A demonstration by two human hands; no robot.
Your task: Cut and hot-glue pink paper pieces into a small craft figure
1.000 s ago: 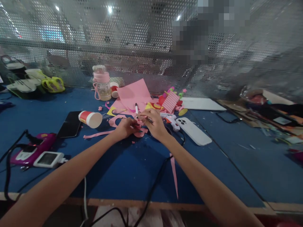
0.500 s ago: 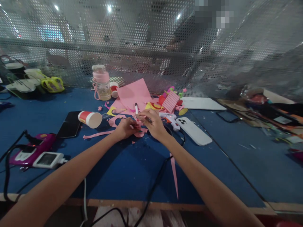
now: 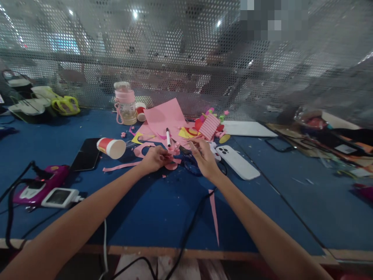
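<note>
My left hand (image 3: 155, 158) is closed around a small pink paper piece (image 3: 174, 150) among the scraps at the middle of the table. To its right, my right hand (image 3: 204, 157) is raised with fingers apart, over the dark cable and beside the white glue gun (image 3: 215, 151), which it partly covers. Nothing shows in its fingers. A black and white marker (image 3: 168, 137) lies just beyond my left hand, on pink paper (image 3: 166, 114). Left of the hands, a red and white paper cup (image 3: 111, 147) rests on its side.
On the blue table (image 3: 145, 217) a white phone (image 3: 239, 162) lies right of my right hand, a black phone (image 3: 85, 154) at left. A pink-lidded bottle (image 3: 126, 105) stands behind. Purple power strip (image 3: 43, 184) sits front left; black cables cross the front edge.
My right hand has moved right, away from my left hand, and its fingers have spread. The pink piece by my left hand is now more exposed. My left hand stays nearly in place.
</note>
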